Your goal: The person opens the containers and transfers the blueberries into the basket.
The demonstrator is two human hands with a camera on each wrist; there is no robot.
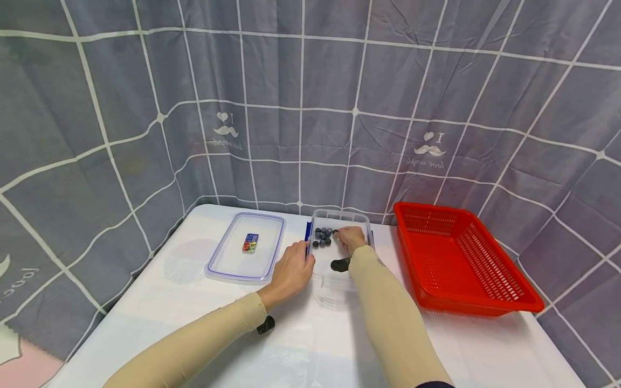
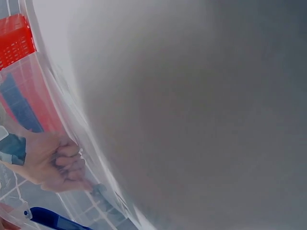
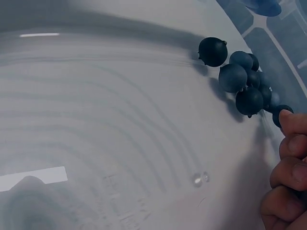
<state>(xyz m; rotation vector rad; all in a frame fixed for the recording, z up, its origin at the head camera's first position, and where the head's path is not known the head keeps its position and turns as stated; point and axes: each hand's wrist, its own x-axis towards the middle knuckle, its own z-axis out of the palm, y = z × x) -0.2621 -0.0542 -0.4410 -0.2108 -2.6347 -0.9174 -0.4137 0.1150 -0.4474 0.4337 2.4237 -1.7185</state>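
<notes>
Beige sleeves (image 1: 402,318) reach forward over the white surface (image 1: 310,350). Between the hands is a clear box (image 1: 342,214) with blue latches. Inside it, the right hand (image 1: 351,238) pinches a dark ball (image 3: 278,116) between thumb and finger, with its other fingers curled. Just left of that hand, more dark balls (image 1: 323,235) cluster on the box floor; the right wrist view shows small nubs on them. At the box's near-side wall, the left hand (image 1: 292,268) touches the edge; whether it grips cannot be told. Left of it lies a blue-rimmed lid (image 1: 225,261) bearing a colourful packet (image 1: 250,243). Right of the right hand sits a red basket (image 1: 526,306).
</notes>
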